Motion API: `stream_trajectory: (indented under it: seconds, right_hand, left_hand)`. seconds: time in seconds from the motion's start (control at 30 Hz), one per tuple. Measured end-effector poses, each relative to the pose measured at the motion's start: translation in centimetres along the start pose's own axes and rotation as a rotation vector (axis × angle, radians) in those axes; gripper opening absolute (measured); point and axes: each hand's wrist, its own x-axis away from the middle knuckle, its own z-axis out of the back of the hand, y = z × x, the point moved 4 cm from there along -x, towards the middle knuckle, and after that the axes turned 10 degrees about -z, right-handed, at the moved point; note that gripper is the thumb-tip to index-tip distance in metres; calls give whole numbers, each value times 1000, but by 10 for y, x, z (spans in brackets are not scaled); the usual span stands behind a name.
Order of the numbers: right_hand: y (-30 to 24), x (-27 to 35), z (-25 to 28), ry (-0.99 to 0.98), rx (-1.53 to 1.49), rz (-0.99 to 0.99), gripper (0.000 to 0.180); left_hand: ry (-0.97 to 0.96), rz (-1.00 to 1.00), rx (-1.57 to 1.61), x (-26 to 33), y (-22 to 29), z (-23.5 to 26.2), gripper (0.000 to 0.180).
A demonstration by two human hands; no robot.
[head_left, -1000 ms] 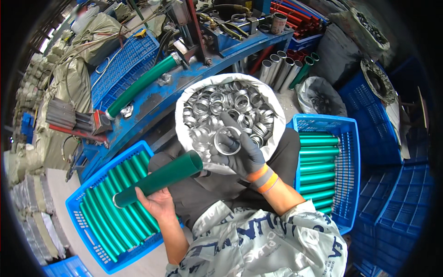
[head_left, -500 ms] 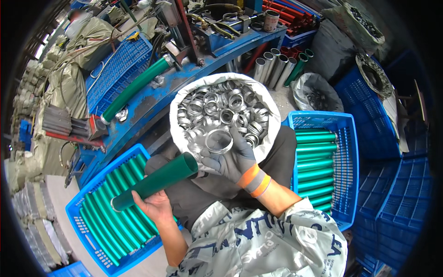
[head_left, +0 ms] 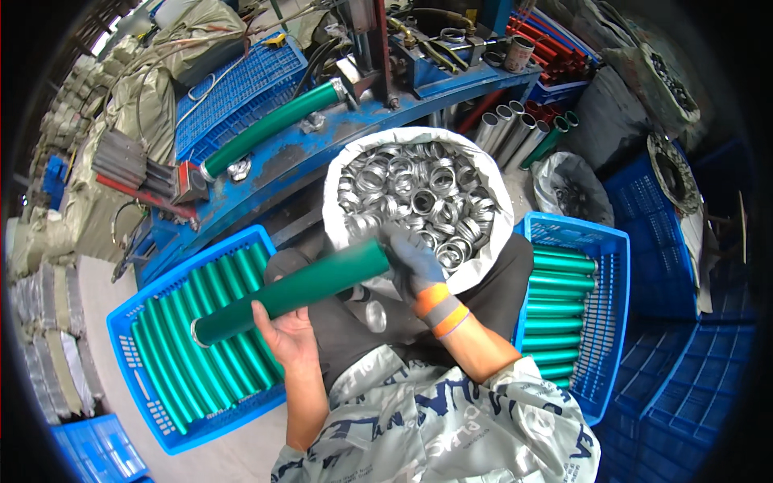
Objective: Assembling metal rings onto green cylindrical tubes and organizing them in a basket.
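My left hand is bare and holds a long dark-green tube near its lower left end, which has a pale rim. The tube slants up to the right over my lap. At its upper right end is my right hand, in a grey glove with an orange-striped cuff. Its fingers are curled and partly blurred against the tube's mouth; what lies inside them is hidden. A blurred silvery piece shows below the tube. Beyond my hands stands a white sack full of silvery metal rings.
Blue crates of green tubes flank me: the left crate and the right crate. A blue workbench runs behind, with another green tube on it. Bare metal tubes stand behind the sack at right.
My right hand has brought the metal ring it held to the tube's end, where the ring no longer shows. The tube has shifted up and right. The view has swung left.
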Motion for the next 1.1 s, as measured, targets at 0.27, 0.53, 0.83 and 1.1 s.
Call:
stream_trajectory:
  seconds: [0.27, 0.53, 0.83, 1.1]
  right_hand:
    - [-116, 2, 48, 258, 565, 208, 41]
    - [-59, 38, 62, 81, 769, -90, 32]
    - [51, 43, 142, -423, 2133, -564, 38]
    - [80, -21, 164, -470, 2171, -626, 34]
  left_hand:
    - [93, -79, 27, -33, 34, 52, 62]
    - [149, -5, 23, -36, -2, 110, 53]
    - [141, 0, 4, -85, -42, 141, 56]
    - [166, 3, 37, -95, -53, 162, 62]
